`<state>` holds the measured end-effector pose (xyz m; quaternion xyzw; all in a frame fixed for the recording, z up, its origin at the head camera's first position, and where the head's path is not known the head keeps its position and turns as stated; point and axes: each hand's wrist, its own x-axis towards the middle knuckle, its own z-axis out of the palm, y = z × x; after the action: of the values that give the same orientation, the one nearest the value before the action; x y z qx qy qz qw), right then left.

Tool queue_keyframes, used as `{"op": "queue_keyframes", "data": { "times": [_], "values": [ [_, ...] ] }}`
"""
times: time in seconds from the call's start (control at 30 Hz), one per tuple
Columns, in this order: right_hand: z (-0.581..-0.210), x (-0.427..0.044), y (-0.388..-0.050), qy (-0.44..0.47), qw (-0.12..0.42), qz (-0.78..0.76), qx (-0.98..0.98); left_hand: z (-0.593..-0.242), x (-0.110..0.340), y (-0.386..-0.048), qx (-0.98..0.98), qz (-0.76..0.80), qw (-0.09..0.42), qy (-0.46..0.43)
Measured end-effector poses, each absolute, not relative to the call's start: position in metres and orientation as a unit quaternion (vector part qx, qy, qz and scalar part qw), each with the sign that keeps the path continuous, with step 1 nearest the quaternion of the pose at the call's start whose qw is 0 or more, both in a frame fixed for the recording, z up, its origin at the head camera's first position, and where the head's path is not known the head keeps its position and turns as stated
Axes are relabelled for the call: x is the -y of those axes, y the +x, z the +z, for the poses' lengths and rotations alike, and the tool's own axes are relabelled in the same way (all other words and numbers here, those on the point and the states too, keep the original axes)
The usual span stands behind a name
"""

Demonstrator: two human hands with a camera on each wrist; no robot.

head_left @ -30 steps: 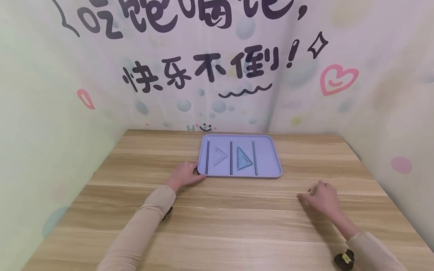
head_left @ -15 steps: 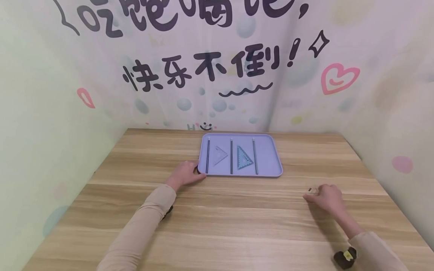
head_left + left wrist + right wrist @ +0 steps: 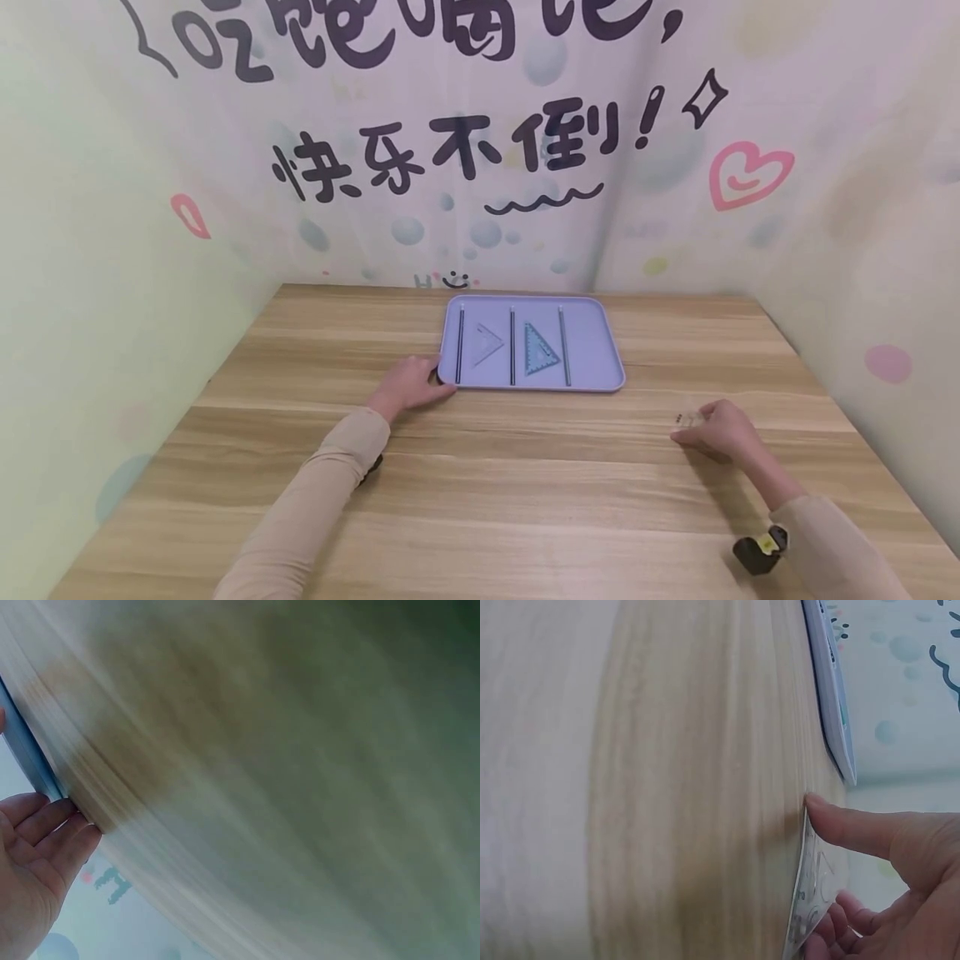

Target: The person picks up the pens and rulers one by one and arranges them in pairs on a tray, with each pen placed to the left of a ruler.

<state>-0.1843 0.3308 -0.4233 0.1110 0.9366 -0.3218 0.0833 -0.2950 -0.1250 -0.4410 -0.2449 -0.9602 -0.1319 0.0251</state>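
Observation:
In the head view my left hand (image 3: 405, 387) holds the near left corner of a lavender tray (image 3: 600, 371), thumb along its front edge. The left wrist view has its fingers against the tray's rim (image 3: 30, 761). On the tray, a clear set square (image 3: 487, 343) and a blue set square (image 3: 540, 352) lie between three upright-laid pencils (image 3: 512, 346). To the right, my right hand (image 3: 723, 429) pinches a clear plastic drawing piece (image 3: 686, 421) just over the table. Cut-outs and dark marks show on this piece (image 3: 810, 892) in the right wrist view; its exact kind is unclear.
The wooden table (image 3: 525, 483) meets a printed cloth backdrop (image 3: 480, 242) just behind the tray. Cloth walls stand at both sides. A black wrist device (image 3: 761, 552) hangs under the right sleeve.
My right hand has shifted slightly right and turned the clear plastic piece, so more of it shows beyond the fingers. The left hand and tray stay put.

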Motion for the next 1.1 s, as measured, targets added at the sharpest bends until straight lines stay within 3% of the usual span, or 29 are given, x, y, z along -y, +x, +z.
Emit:
{"op": "queue_keyframes", "data": {
  "times": [0.3, 1.1],
  "values": [
    [-0.432, -0.332, -0.188, 0.065, 0.058, -0.380, -0.921, -0.440, 0.125, -0.296, 0.960, -0.127, 0.026, -0.247],
    [-0.420, -0.313, -0.213, 0.042, 0.149, -0.585, -0.796, -0.441, 0.127, -0.295, 0.957, -0.133, 0.044, -0.256]
  ]
}}
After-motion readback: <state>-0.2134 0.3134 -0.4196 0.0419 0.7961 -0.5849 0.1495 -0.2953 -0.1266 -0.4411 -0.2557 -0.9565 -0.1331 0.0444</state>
